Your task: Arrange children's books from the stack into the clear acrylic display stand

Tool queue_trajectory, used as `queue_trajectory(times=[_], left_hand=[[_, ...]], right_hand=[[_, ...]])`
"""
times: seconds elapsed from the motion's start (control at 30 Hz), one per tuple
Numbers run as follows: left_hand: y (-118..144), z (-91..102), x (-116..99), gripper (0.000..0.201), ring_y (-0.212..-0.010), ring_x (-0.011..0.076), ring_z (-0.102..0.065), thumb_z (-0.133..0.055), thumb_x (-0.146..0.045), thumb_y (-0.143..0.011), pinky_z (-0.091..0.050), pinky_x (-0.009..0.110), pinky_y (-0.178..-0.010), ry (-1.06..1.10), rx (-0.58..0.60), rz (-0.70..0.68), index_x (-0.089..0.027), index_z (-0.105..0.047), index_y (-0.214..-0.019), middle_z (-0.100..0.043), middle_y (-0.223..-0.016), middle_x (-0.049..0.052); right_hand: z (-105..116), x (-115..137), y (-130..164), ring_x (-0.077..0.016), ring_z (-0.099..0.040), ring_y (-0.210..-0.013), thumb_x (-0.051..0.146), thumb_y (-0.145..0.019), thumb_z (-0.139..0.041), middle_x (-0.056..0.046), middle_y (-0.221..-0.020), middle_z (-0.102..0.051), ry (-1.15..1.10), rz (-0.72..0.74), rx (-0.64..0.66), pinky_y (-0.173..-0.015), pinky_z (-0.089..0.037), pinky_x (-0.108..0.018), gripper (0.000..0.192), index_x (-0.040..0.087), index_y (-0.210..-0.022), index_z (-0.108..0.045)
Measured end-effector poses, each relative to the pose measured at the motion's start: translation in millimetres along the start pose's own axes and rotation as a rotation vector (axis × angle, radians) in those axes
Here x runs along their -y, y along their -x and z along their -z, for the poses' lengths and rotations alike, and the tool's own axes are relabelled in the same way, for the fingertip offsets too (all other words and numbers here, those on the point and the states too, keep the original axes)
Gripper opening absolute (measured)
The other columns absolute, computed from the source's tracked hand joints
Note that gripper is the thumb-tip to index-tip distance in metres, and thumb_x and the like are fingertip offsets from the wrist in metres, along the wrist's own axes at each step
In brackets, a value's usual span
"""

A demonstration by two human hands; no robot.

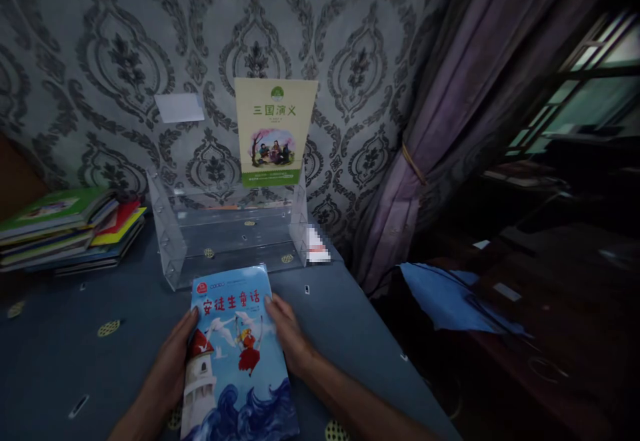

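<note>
the blue storybook (235, 361) lies flat on the table (60, 361), just before the clear acrylic rack (230, 234). left hand (173, 361) and right hand (290, 334) clasp its long edges, fingers curled, squaring it; a green book (274, 131) stands in the rack.

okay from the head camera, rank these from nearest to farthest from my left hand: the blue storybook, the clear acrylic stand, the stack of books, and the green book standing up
1. Blue storybook: the left hand grips its left edge.
2. Clear acrylic stand: just beyond the storybook, toward the wall.
3. Stack of books: far left on the table; close to the stand's rank, hard to separate.
4. Green book: upright at the stand's back, by the wall.
</note>
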State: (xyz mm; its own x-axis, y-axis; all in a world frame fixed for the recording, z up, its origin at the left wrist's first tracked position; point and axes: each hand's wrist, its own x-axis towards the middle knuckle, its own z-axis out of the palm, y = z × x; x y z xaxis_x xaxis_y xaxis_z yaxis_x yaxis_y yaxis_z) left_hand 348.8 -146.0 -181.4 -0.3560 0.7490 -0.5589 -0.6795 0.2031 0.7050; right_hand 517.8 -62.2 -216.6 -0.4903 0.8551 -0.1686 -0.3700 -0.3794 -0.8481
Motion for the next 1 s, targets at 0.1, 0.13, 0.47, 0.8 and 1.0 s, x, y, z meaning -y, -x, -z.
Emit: queue_trajectory(times=[0.1,0.13,0.47,0.8,1.0], left_hand=[[2,-6.3,-5,0.034,-0.086,0.0292,-0.078,-0.066,-0.017,-0.088,-0.065,0.041,-0.078,-0.006,0.02,-0.058,-0.015,-0.065,-0.122,-0.079,-0.101,0.011],[3,-10.3,-9,0.035,-0.087,0.0292,-0.078,-0.068,-0.018,-0.086,-0.065,0.041,-0.079,-0.011,0.027,-0.09,-0.015,-0.065,-0.121,-0.079,-0.101,0.011],[22,-1.9,-76,0.025,-0.117,0.0374,-0.065,-0.089,-0.024,-0.058,-0.052,0.047,-0.105,-0.456,0.31,-0.645,-0.021,-0.077,-0.08,-0.079,-0.101,0.008],[37,56.3,-21,0.02,-0.134,0.0374,-0.055,-0.079,-0.032,-0.075,-0.028,0.059,-0.12,-0.909,0.535,-0.61,-0.029,-0.081,-0.095,-0.075,-0.117,0.012],[36,68.7,2,0.033,-0.137,0.0307,-0.052,-0.065,-0.021,-0.088,-0.02,0.058,-0.124,-1.197,0.667,-0.71,-0.036,-0.076,-0.115,-0.07,-0.129,0.007]], right_hand=[[0,10,-4,-0.0191,-0.066,-0.074,0.07,-0.07,-0.076,-0.002,-0.08,-0.071,0.058,0.043,0.053,-0.073,-0.051,-0.031,0.056,0.019,-0.091,-0.068],[-2,19,-6,-0.018,-0.065,-0.073,0.07,-0.073,-0.074,-0.002,-0.08,-0.071,0.094,0.076,0.074,-0.072,-0.05,-0.03,0.055,0.019,-0.091,-0.068],[6,127,17,-0.0226,-0.069,-0.101,0.053,-0.1,-0.05,-0.006,-0.108,-0.077,0.971,0.89,0.331,-0.091,-0.051,-0.038,0.04,0.026,-0.119,-0.072],[66,55,55,-0.0197,-0.064,-0.124,0.023,-0.104,-0.047,-0.01,-0.127,-0.073,1.369,1.0,0.641,-0.1,-0.05,-0.039,0.035,0.026,-0.136,-0.062],[84,42,63,-0.0215,-0.059,-0.131,0.023,-0.104,-0.048,-0.009,-0.132,-0.07,1.507,0.87,0.693,-0.11,-0.046,-0.044,0.035,0.03,-0.135,-0.063]])
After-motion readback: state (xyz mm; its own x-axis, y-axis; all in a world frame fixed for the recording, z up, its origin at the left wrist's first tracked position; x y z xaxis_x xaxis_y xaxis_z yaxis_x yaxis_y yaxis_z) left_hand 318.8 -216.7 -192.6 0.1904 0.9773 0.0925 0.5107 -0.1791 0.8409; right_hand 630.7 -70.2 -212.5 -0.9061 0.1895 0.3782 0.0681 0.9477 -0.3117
